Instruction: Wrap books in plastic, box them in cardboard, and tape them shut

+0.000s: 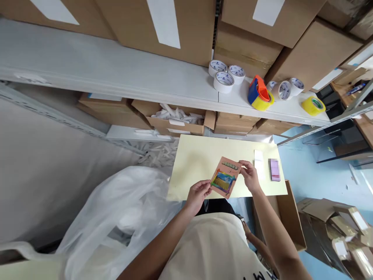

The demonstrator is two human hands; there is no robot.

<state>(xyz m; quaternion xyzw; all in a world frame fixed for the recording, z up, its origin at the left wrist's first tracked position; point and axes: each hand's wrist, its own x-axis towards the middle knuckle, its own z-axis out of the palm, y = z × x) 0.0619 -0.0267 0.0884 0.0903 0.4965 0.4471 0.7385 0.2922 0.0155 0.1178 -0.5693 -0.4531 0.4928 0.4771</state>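
A thin booklet (225, 177) with a salmon-orange cover, printed lettering and a picture of a golden field under blue sky is held tilted above the pale yellow tabletop (201, 151). My left hand (198, 195) pinches its lower left edge. At the upper right corner, my right hand (249, 175) grips it between thumb and fingers. Just right of that hand, white paper slips (258, 164) lie on the table. Farther right is a purple item (274, 170), blurred out.
White tape rolls (223, 82), a tape dispenser (260, 93) and yellow tape (313, 105) stand on the shelf (163, 81). A large translucent bag (116, 210) bulges at left. An open carton (288, 214) sits right of the table; stacked boxes (335, 225) lie beyond.
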